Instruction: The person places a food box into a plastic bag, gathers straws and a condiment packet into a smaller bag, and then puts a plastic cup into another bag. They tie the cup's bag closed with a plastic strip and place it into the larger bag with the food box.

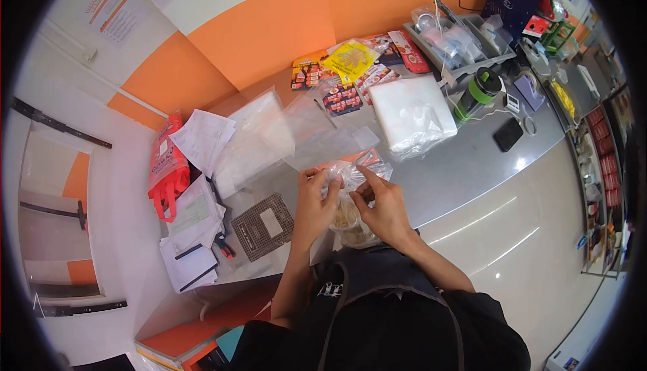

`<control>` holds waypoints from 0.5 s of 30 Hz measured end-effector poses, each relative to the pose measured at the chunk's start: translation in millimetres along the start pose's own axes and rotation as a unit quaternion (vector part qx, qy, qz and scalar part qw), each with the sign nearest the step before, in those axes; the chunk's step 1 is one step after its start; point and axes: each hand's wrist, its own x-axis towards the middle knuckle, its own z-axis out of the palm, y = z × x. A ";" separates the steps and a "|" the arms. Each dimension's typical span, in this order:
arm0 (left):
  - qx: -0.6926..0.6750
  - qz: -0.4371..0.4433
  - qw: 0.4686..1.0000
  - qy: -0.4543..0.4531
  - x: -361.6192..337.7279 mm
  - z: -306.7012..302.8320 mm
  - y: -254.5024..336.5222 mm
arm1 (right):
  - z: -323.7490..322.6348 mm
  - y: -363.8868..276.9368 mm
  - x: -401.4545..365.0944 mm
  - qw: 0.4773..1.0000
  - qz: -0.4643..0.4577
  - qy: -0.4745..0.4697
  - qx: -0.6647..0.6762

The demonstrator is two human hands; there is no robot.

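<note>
Left hand [311, 204]: fingers are pinching the top of the clear bag [342, 199].
Right hand [385, 210]: fingers are gripping the same bag's mouth from the other side.
Bag: hanging over the near edge of the counter [465, 169], holding pale round snacks.
Writing: red bag [167, 169] at the left end is showing white lettering, too small to read.
Room: orange-and-white wall [269, 27] is running behind the grey counter.

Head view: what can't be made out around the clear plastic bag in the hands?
All in the head view:
1. Contents of the clear plastic bag: pale lumps, blurred, partly covered by the left hand and right hand.
2. The colourful printed packets by the orange wall: print too small.
3. The red-stocked shelf: cut off by the dark lens edge.
</note>
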 end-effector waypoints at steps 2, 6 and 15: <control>-0.008 -0.002 1.000 -0.003 -1.8 -1.6 9.0 | 8.5 8.4 8.1 1.000 -0.017 0.001 0.002; 0.015 0.019 0.999 0.025 -2.9 3.0 12.5 | 16.0 15.7 20.7 0.998 -0.056 -0.024 0.023; 0.035 0.051 0.994 0.095 -7.2 8.2 9.0 | 19.9 14.7 18.4 0.996 -0.086 0.010 0.036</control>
